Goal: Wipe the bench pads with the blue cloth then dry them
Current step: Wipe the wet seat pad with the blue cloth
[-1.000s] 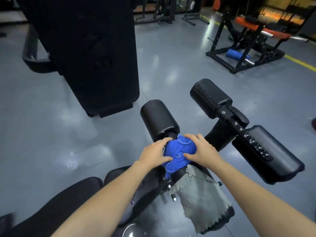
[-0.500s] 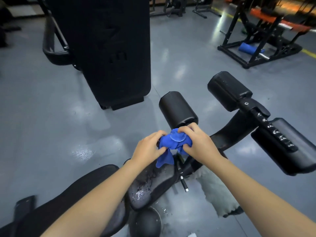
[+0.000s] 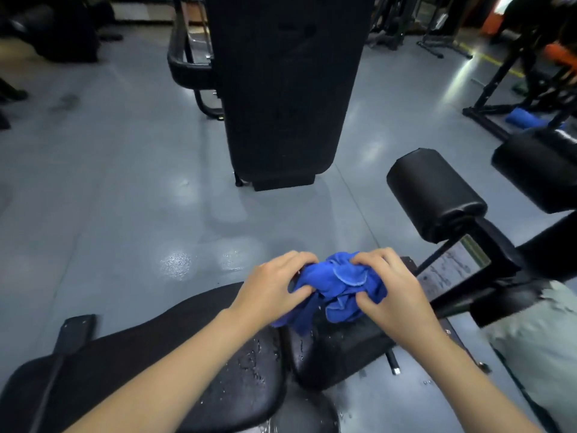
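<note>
Blue cloth [image 3: 338, 287], bunched, is gripped by both hands, left hand [image 3: 271, 287] and right hand [image 3: 390, 293], fingers curled into it, above a wet black bench pad [image 3: 337, 345]. Two roller pads [image 3: 434, 195] stand right. No writing is legible.

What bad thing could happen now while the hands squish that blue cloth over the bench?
Both the left hand and the right hand grip the bunched blue cloth above the seat pad, which already shows water drops. Squeezing may drip more water onto it and the grey floor, possibly making the floor slippery. The grey cloth hangs at the bench's right side and might slide off or get damp before drying.
</note>
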Demonstrator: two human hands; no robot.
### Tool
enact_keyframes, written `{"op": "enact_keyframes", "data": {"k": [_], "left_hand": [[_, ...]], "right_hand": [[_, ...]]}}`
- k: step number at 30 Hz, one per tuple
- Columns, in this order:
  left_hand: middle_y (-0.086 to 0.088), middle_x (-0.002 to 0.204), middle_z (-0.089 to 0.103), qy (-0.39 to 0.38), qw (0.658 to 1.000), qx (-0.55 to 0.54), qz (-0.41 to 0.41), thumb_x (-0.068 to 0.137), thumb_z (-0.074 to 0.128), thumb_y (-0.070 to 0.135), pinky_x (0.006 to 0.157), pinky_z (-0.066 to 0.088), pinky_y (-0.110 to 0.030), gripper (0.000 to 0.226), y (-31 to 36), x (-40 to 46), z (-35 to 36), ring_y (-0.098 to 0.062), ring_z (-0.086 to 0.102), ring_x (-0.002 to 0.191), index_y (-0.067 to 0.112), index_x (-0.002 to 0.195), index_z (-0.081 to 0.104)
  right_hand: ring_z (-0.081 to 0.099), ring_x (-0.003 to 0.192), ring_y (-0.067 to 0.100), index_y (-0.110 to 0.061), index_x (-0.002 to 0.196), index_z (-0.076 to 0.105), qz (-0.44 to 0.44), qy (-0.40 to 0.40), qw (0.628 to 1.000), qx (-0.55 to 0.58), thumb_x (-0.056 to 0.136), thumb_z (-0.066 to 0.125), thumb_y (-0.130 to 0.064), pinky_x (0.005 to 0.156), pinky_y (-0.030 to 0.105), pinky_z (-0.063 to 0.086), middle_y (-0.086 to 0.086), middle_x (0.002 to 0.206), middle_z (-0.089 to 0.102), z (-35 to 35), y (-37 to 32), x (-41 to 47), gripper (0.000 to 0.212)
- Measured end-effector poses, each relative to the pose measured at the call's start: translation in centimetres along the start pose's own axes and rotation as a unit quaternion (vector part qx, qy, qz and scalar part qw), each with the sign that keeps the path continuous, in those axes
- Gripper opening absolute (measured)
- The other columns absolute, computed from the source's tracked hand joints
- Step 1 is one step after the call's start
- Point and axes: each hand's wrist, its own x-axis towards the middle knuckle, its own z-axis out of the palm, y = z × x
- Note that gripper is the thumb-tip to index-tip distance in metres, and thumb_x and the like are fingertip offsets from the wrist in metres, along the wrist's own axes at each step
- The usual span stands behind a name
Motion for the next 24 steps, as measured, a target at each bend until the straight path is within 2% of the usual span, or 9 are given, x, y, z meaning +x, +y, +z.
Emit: {"op": "enact_keyframes", "data": {"k": [4,7,9,12,14,17,20,24], "left_hand": [[0.014,0.096,0.06,0.04,0.999,0.008,0.016,0.084,0.057,0.04,0.067,0.052,-0.032,0.03,-3.7,-2.0,3.1,-0.004,0.053,0.076,0.039,0.113,0.053],[0.014,0.094,0.06,0.08,0.996,0.01,0.043,0.084,0.059,0.039,0.066,0.052,-0.032,0.029,-6.5,-3.0,5.8,-0.004,0.053,0.076,0.035,0.113,0.056],[0.014,0.096,0.061,0.099,0.993,0.002,0.065,0.084,0.061,0.038,0.067,0.052,-0.032,0.03,-8.4,-3.6,7.8,-0.007,0.055,0.078,0.033,0.114,0.056],[0.018,0.098,0.059,0.122,0.988,-0.015,0.09,0.082,0.063,0.034,0.069,0.051,-0.03,0.032,-11.1,-4.4,11.0,-0.006,0.055,0.079,0.03,0.113,0.057],[0.025,0.098,0.055,0.133,0.985,-0.018,0.109,0.082,0.067,0.029,0.071,0.048,-0.022,0.033,-12.6,-4.9,13.0,0.003,0.052,0.082,0.026,0.114,0.059],[0.032,0.099,0.051,0.143,0.979,-0.015,0.143,0.082,0.074,0.022,0.075,0.041,-0.011,0.038,-14.0,-5.5,15.0,0.014,0.049,0.086,0.021,0.117,0.06],[0.02,0.095,0.057,0.156,0.972,-0.007,0.175,0.081,0.076,0.018,0.074,0.044,-0.015,0.04,-14.0,-6.2,16.0,0.01,0.051,0.083,0.019,0.118,0.061],[0.011,0.093,0.063,0.172,0.964,-0.016,0.2,0.082,0.076,0.021,0.074,0.049,-0.02,0.039,-12.3,-8.5,16.0,0.004,0.055,0.079,0.021,0.118,0.062]], "right_hand": [[0.059,0.085,0.013,-0.046,0.11,0.053,-0.032,0.01,0.999,0.009,0.068,0.07,0.0,0.074,0.03,0.049,-0.02,0.107,0.05,4.5,2.2,-0.4,0.065],[0.061,0.095,0.008,-0.045,0.106,0.057,-0.067,0.024,0.997,0.038,0.065,0.071,0.007,0.077,0.017,0.046,-0.017,0.108,0.055,7.8,4.4,-0.6,0.068],[0.061,0.103,0.007,-0.037,0.108,0.06,-0.097,0.032,0.993,0.055,0.064,0.07,0.012,0.083,0.012,0.043,-0.012,0.11,0.058,10.0,5.9,-0.7,0.066],[0.062,0.109,0.012,-0.03,0.106,0.062,-0.124,0.041,0.987,0.09,0.064,0.069,0.016,0.09,0.016,0.044,-0.009,0.111,0.064,13.0,8.5,-1.2,0.063],[0.063,0.111,0.016,-0.03,0.106,0.062,-0.131,0.049,0.982,0.125,0.067,0.068,0.011,0.093,0.025,0.047,-0.008,0.113,0.066,14.9,10.3,-1.7,0.057],[0.064,0.111,0.014,-0.033,0.106,0.062,-0.136,0.074,0.973,0.17,0.07,0.065,0.007,0.095,0.024,0.048,-0.01,0.113,0.069,17.3,12.1,-3.0,0.053],[0.065,0.103,0.006,-0.03,0.105,0.061,-0.136,0.094,0.97,0.179,0.072,0.062,0.017,0.09,0.019,0.048,-0.016,0.107,0.069,18.7,12.7,-4.7,0.058],[0.064,0.095,0.005,-0.033,0.105,0.061,-0.139,0.136,0.966,0.169,0.073,0.063,0.016,0.085,0.018,0.048,-0.019,0.102,0.068,18.7,11.9,-8.3,0.058]]}}
